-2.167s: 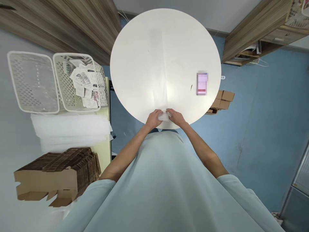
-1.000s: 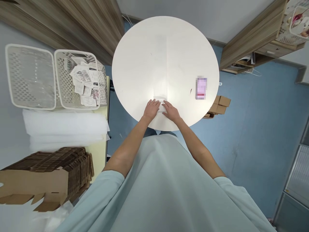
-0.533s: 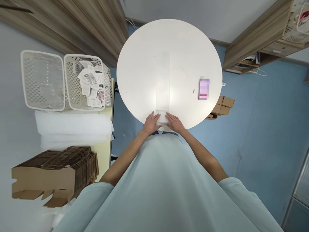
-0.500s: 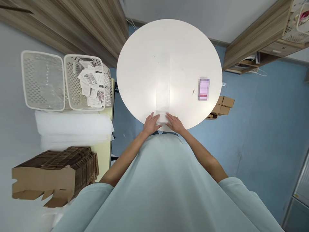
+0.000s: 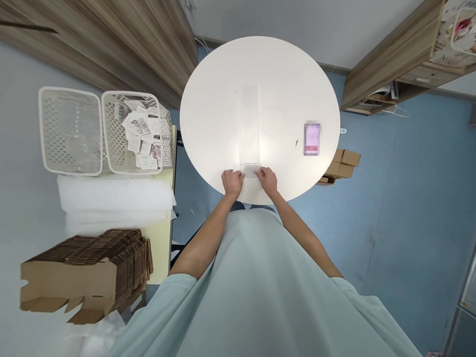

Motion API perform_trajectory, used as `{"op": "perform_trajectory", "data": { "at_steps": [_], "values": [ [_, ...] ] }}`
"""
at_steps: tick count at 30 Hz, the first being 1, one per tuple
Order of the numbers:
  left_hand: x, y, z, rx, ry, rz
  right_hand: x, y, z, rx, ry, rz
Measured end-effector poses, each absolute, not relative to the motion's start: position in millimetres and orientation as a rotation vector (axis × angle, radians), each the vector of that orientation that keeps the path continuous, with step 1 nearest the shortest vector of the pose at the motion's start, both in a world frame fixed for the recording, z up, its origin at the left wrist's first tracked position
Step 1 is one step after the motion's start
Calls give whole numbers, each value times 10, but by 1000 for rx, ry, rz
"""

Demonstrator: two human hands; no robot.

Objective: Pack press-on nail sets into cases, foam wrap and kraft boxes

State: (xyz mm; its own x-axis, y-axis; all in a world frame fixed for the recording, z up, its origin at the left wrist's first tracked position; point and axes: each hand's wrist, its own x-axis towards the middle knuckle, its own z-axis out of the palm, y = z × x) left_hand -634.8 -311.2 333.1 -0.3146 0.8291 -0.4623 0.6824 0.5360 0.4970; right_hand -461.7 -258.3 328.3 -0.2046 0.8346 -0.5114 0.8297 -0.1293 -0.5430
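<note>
Down the middle of the tabletop (image 5: 208, 114): translucent strip (image 5: 249, 126), near end apparently folded over, far length left flat.
Left hand (image 5: 232, 183): pinching the strip's left edge.
Right hand (image 5: 268, 181): pinching its right edge.

I see a big, loose shirt (image 5: 267, 277) that fills the 6 o'clock side. It is a soft, pale blue-green, all one colour, with long, gentle folds running down it. The left sleeve (image 5: 158, 310) at 7 o'clock and the right sleeve (image 5: 366, 310) at 4 o'clock are short and wide, the same colour as the rest. Below them I see bare forearms, and the left hand (image 5: 233, 183) and right hand (image 5: 268, 181) are bare too. At the shirt's 12 o'clock edge, dark cloth (image 5: 237, 206) peeks out.
</note>
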Motion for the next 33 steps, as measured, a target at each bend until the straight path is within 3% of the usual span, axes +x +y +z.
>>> {"op": "perform_trajectory", "data": {
  "at_steps": [5, 10, 15, 33],
  "values": [
    [-6324, -3075, 3357, 1161, 2114, 257, -4734, -2482, 3283, -2072, -2083, 1206],
    [-6361, -2982, 3400, 1406, 2047, 320, -4779, -2305, 3289, -1575, -2493, 997],
    [-6490, -2871, 3366, 1577, 1746, 241, -4719, -2132, 3243, -1324, -2723, 1118],
    [-6413, -3738, 3458, 1636, 1658, 113, -4194, -3088, 3319, -1022, -2878, 1176]
  ]
}}
